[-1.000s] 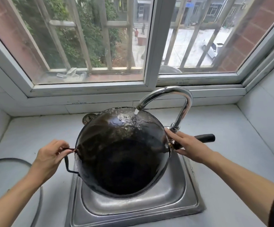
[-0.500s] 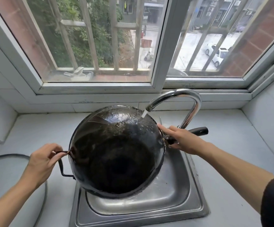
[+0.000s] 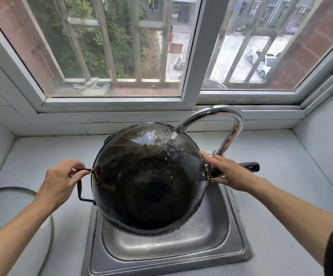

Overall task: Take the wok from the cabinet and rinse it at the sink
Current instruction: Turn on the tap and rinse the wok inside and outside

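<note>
Left fingers (image 3: 76,172) pinch loop handle | right fingers (image 3: 211,159) grip long handle | wok (image 3: 149,180) between

A home kitchen. A square stainless-steel sink (image 3: 169,253) is set into a pale countertop (image 3: 281,156) at 6 o'clock, with a chrome gooseneck faucet (image 3: 233,124) running at 1 o'clock. Across 12 o'clock a white-framed sliding window (image 3: 193,56) with outer bars overlooks trees, a residential yard and a parked white car (image 3: 263,60).
</note>
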